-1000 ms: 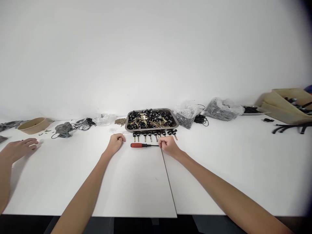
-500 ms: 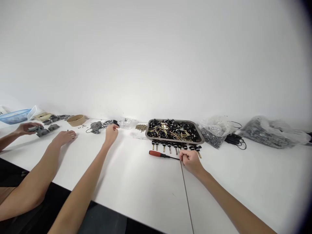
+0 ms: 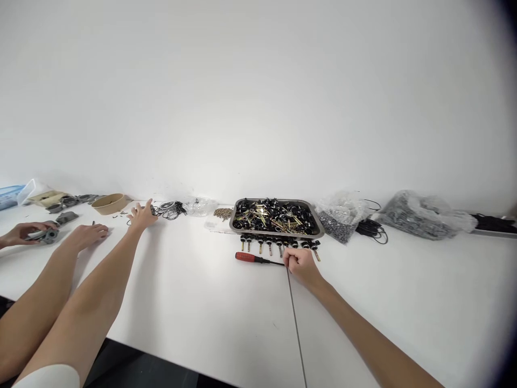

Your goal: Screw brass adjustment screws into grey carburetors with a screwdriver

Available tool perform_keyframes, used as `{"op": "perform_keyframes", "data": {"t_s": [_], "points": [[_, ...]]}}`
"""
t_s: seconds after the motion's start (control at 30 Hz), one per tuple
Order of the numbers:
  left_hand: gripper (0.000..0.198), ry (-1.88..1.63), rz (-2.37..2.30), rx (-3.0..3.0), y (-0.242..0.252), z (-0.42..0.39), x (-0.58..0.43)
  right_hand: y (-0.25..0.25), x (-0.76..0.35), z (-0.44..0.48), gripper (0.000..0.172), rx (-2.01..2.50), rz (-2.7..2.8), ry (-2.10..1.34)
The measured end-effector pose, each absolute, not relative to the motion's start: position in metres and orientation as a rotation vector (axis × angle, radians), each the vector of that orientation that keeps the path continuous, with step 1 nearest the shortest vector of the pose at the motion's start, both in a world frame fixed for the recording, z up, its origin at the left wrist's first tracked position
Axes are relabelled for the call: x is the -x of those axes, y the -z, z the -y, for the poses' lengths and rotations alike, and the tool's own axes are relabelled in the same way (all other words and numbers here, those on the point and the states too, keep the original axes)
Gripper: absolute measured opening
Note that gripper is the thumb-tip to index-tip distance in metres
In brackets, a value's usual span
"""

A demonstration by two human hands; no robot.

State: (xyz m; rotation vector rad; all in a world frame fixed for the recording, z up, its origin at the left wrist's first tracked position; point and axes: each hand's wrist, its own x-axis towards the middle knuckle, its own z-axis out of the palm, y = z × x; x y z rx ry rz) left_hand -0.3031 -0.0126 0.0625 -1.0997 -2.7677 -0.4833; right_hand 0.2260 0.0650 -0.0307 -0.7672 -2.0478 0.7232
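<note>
Head view: take the shallow, rectangular, silver metal tray (image 3: 274,234) on the white table (image 3: 210,302) as reference. Well to its left, beyond a coil of thin black cord (image 3: 173,211), lies a small dark-grey, irregular, solid-looking part (image 3: 153,209).

The left hand (image 3: 142,215) is over this part, fingers spread wide; I cannot tell whether they touch it. The right hand (image 3: 301,264), in front of the tray, is curled into a loose fist beside the tip of a red-and-black-handled screwdriver (image 3: 246,257). Whether it pinches the tip cannot be confirmed.

Handling, by judgement: the grey part should be rigid, light enough for one hand, and not fragile; its uneven outline should resist slipping. Grip the body across its sides, clear of the cord. The screwdriver is stiff and best held by its ribbed handle.

Visibility: the left hand hides most of the grey part, so its underside and openings cannot be inspected. The right hand blocks part of the row of black-capped brass stems (image 3: 270,248) before the tray. Far left of the tray, a co-worker's hand (image 3: 28,235) is cut off at the wrist.
</note>
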Motion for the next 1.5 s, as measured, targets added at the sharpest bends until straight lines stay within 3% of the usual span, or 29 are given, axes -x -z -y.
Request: {"op": "perform_keyframes", "data": {"t_s": [0.27,0.53,0.8,0.9,0.97,1.13,1.4,1.5], "points": [[0.044,0.51,2.683,1.078,-0.058,0.024,0.294,0.028,-0.227,-0.064,0.022,0.776,2.015,-0.761],[0.049,0.88,2.614,0.974,-0.062,0.06,0.261,0.026,-0.228,-0.062,0.022,0.766,1.987,-0.766],[0.051,1.458,2.459,1.449,-0.085,0.068,0.164,0.018,-0.227,-0.049,0.021,0.76,1.899,-0.694],[0.051,1.974,2.282,1.86,-0.085,0.054,0.101,0.01,-0.226,-0.039,0.02,0.702,1.927,-0.652],[0.05,2.13,2.245,2.131,-0.082,0.042,0.06,0.005,-0.226,-0.033,0.025,0.617,1.964,-0.685],[0.055,2.203,2.143,2.663,-0.067,0.021,-0.008,-0.005,-0.23,-0.03,0.046,0.537,2.145,-0.729],[0.046,2.409,2.193,2.683,-0.035,0.018,-0.014,-0.015,-0.231,-0.028,0.029,0.515,2.196,-0.843],[0.051,2.261,2.255,2.893,-0.031,0.015,-0.006,-0.014,-0.229,-0.023,0.028,0.501,2.18,-0.841]]}}
